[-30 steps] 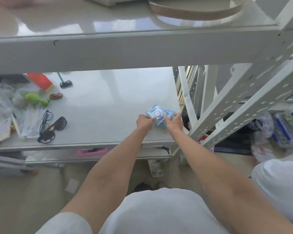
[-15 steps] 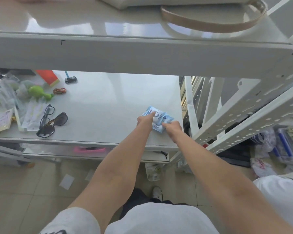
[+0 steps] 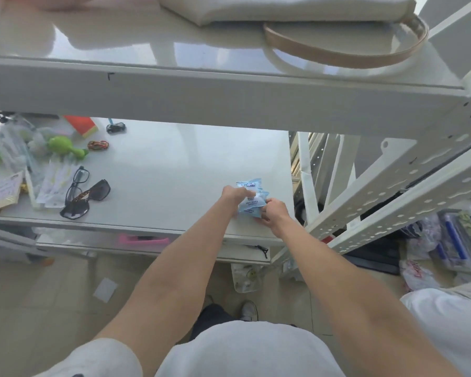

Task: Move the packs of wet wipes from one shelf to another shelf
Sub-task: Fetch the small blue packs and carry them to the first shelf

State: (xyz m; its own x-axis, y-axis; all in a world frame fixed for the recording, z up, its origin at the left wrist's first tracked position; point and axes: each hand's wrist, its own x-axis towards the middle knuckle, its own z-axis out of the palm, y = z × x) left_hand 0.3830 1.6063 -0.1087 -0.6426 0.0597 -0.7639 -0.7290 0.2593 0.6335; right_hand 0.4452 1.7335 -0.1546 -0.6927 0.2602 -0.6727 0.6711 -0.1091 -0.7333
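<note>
The packs of wet wipes (image 3: 250,198) sit as a small blue stack at the right front corner of the lower shelf (image 3: 174,170), close to its edge. Your left hand (image 3: 234,194) is closed on the stack's left side, and your right hand (image 3: 274,212) pinches its near right corner; how many packs you hold is hard to tell, since they overlap.

Farther left on the same shelf lie dark sunglasses (image 3: 89,198), clear-lens glasses (image 3: 78,179), a green toy (image 3: 65,146) and two toy cars, all well apart from your hands. Above, the upper shelf (image 3: 229,93) carries a pale bag with a tan strap (image 3: 346,54).

The risk lies in the loose stack: the packs look soft and slick, so if you squeeze only the outer ones, an inner pack could slide out and drop over the nearby edge to the floor. Lifting toward the upper shelf, you could also catch the stack on its thick front lip.
</note>
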